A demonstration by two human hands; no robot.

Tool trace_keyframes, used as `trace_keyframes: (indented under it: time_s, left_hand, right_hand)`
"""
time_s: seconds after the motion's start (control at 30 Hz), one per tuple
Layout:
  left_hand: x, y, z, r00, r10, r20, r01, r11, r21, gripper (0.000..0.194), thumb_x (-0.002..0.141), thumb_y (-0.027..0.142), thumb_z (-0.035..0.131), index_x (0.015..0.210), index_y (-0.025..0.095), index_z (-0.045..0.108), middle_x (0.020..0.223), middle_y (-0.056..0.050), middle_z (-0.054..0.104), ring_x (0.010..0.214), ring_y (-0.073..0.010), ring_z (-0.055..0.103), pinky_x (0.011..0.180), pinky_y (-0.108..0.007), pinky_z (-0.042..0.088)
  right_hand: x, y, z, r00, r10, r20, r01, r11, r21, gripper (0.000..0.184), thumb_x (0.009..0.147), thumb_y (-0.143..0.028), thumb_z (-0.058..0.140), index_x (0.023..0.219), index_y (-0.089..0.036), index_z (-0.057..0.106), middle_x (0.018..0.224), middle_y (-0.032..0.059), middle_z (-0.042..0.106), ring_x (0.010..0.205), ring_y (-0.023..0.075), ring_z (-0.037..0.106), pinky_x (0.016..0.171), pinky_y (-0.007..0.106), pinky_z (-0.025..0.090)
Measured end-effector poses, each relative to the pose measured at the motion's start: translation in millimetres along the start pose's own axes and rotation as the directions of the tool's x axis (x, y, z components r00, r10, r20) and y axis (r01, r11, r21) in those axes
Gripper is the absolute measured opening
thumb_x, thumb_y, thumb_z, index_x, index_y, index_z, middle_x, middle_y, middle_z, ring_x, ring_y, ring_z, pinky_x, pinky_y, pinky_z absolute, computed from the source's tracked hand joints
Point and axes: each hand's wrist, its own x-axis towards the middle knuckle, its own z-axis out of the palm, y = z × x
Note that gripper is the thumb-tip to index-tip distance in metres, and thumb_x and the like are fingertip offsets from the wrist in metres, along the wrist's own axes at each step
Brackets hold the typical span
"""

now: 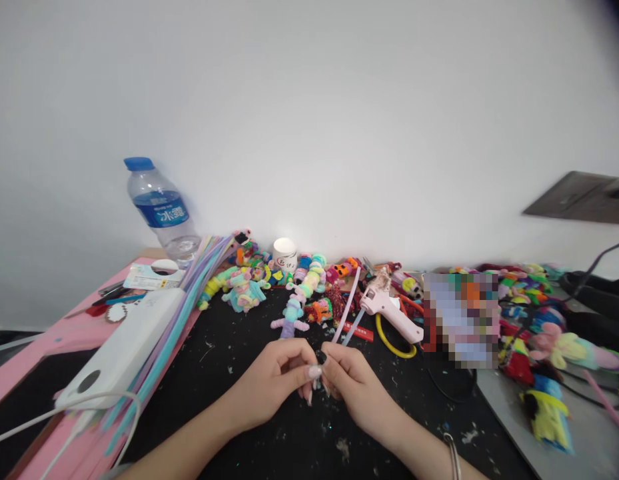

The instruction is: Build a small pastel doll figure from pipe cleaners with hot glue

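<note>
My left hand (288, 373) and my right hand (358, 388) meet low over the black work surface, thumbs and fingers pinched together. A small dark spot shows between the fingertips; whatever they hold is mostly hidden. Just beyond the right hand, a pale pink fuzzy stem (348, 307) rises, its lower end lost behind the knuckles, so I cannot tell whether it is held. A pink glue gun (392, 313) lies behind, with a translucent stick (355, 325) extending toward my right hand. Directly past the left hand lies a purple and blue fuzzy doll (290, 319).
Pastel pipe cleaners (172, 333) lie in a bundle beside a white power strip (124, 347) on the left. A water bottle (162, 210) leans against the wall. Fuzzy figures and a paper cup (284, 253) line the back. A yellow ring (395, 348) lies near the glue gun.
</note>
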Motion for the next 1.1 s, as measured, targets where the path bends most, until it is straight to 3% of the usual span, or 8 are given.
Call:
trace_keyframes:
  time_s: [0.23,0.4,0.6,0.67,0.77,0.87,0.97,1.1]
  left_hand:
    - [0.9,-3.0,2.2,1.0,-0.006,-0.027,0.004,0.999,-0.052,0.022,0.079,0.032,0.057,0.068,0.014,0.053,0.056,0.003,0.054,0.05,-0.0104,0.051,0.054,-0.023,0.042]
    - [1.6,-4.4,1.8,0.996,0.005,-0.089,-0.007,1.0,-0.026,0.026,0.08,0.036,0.055,0.066,0.015,0.051,0.053,0.003,0.052,0.049,-0.0105,0.049,0.052,-0.023,0.041]
    - [1.9,-2.2,-3.8,0.953,0.06,-0.296,-0.063,0.998,-0.002,0.037,0.087,0.039,0.042,0.058,0.016,0.044,0.05,0.004,0.046,0.046,-0.0087,0.044,0.051,-0.022,0.037]
    - [1.5,-2.4,-3.4,0.958,0.064,-0.279,-0.062,0.998,0.015,0.035,0.087,0.04,0.042,0.062,0.016,0.047,0.052,0.004,0.046,0.047,-0.009,0.044,0.05,-0.022,0.037]
    - [-0.1,-3.1,0.4,0.987,0.065,-0.147,-0.051,0.994,0.098,0.027,0.085,0.039,0.046,0.075,0.015,0.052,0.055,0.004,0.046,0.049,-0.0096,0.045,0.05,-0.021,0.037]
    - [-2.1,-3.9,4.9,0.994,0.082,-0.073,-0.066,0.977,0.205,0.03,0.086,0.038,0.045,0.068,0.015,0.052,0.055,0.004,0.046,0.048,-0.0093,0.045,0.049,-0.021,0.037]
    - [-3.4,-4.3,6.1,0.994,0.079,-0.08,-0.06,0.972,0.225,0.037,0.088,0.038,0.04,0.059,0.016,0.047,0.05,0.004,0.044,0.045,-0.0093,0.043,0.049,-0.021,0.037]
    - [-3.0,-2.7,3.6,0.98,0.081,-0.184,-0.06,0.991,0.121,0.038,0.09,0.039,0.035,0.062,0.016,0.046,0.05,0.004,0.045,0.047,-0.0096,0.044,0.05,-0.021,0.036]
  right_hand:
    - [-0.3,-0.3,1.5,0.998,-0.034,-0.053,0.033,0.999,-0.028,0.034,0.091,-0.034,0.037,0.06,-0.018,0.039,0.054,-0.0056,0.037,0.048,0.0082,0.031,0.045,0.02,0.026]
    - [-4.2,-2.2,4.1,0.982,-0.132,-0.134,0.103,0.974,-0.203,0.035,0.092,-0.032,0.035,0.06,-0.018,0.039,0.055,-0.0049,0.037,0.052,0.0096,0.035,0.05,0.022,0.027]
    - [-4.8,4.8,1.6,0.945,-0.164,-0.284,0.119,0.978,-0.17,0.033,0.094,-0.032,0.032,0.064,-0.019,0.039,0.059,-0.004,0.038,0.052,0.01,0.034,0.048,0.022,0.026]
    - [-4.3,6.6,1.5,0.944,-0.166,-0.287,0.12,0.978,-0.17,0.032,0.094,-0.031,0.031,0.066,-0.019,0.04,0.06,-0.0036,0.039,0.053,0.0103,0.035,0.048,0.022,0.027]
    - [-5.1,5.8,3.2,0.957,-0.194,-0.214,0.135,0.955,-0.264,0.029,0.093,-0.028,0.032,0.067,-0.019,0.04,0.06,-0.0036,0.038,0.055,0.0108,0.035,0.051,0.023,0.028]
    - [-6.7,3.0,5.6,0.962,-0.234,-0.143,0.171,0.918,-0.357,0.026,0.092,-0.024,0.033,0.067,-0.02,0.036,0.061,-0.0035,0.039,0.054,0.0109,0.036,0.052,0.023,0.028]
    - [-7.8,1.2,6.3,0.958,-0.254,-0.13,0.188,0.904,-0.385,0.026,0.092,-0.021,0.032,0.066,-0.02,0.035,0.06,-0.0035,0.039,0.053,0.0109,0.036,0.051,0.023,0.028]
    - [-7.6,1.2,4.0,0.943,-0.256,-0.214,0.17,0.921,-0.351,0.027,0.093,-0.021,0.031,0.067,-0.02,0.038,0.06,-0.0035,0.04,0.053,0.0108,0.036,0.051,0.023,0.028]
